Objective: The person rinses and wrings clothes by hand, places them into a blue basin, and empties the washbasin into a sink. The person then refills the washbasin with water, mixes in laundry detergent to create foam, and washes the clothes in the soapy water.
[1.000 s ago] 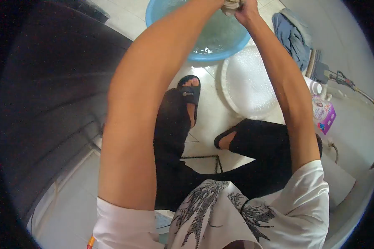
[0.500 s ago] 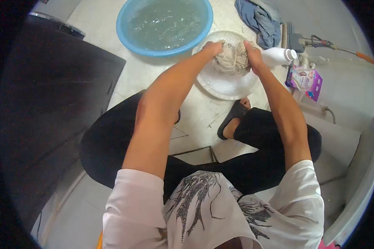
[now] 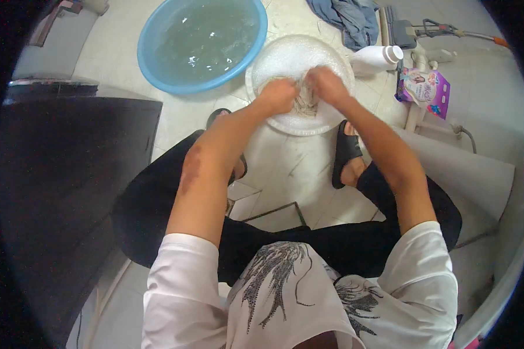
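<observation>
A wet, light beige cloth [image 3: 304, 104] lies bunched in a round white basin [image 3: 262, 70] with suds in it. My left hand [image 3: 280, 95] is closed on the cloth's left part, knuckles up. On its right side my right hand [image 3: 327, 86] is closed on the cloth too, slightly blurred, close beside my left hand. Both hands are inside the basin's rim, and they cover part of the cloth. To the left, a larger blue tub [image 3: 147, 64] holds cloudy water.
Blue-grey fabric [image 3: 352, 22] lies on the floor behind the basin. Right of the basin are a white bottle [image 3: 378, 59], a purple and white pack [image 3: 426, 92], pipes and a long-handled tool [image 3: 460, 33]. A dark panel [image 3: 87, 174] stands at left.
Both hands have come from above the blue tub down into the white basin with the cloth. The view has shifted, and the hands are now lower and closer together than half a second ago.
</observation>
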